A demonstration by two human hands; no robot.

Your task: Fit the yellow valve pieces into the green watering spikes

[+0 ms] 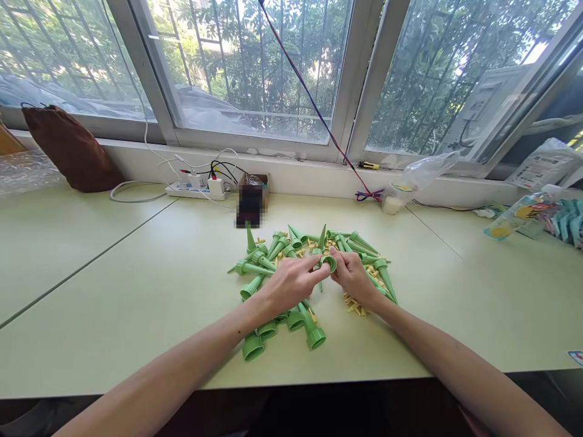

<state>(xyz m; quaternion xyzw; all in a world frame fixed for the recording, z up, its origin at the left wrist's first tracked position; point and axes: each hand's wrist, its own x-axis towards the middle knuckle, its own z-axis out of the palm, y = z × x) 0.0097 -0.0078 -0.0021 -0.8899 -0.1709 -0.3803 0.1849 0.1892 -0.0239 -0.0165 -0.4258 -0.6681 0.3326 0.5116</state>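
Several green plastic watering spikes (314,335), each with a wide ribbed cap and a tapering point, lie spread over the table before me. One green watering spike (328,263) is held up between my hands, its round open end towards me. My left hand (294,280) grips it with thumb and forefinger at the rim. My right hand (354,279) is closed on its right side, with the fingertips partly hidden. Small yellow T-shaped plastic pieces (356,304) lie under and beside my right hand, and more are scattered among the spikes.
A power strip (197,191) with plugs and a small box (259,182) stand at the back by the window. A brown bag (70,149) sits far left. A clear plastic bag (410,182) and packaging (523,212) are at the right. The table's front edge is close to me.
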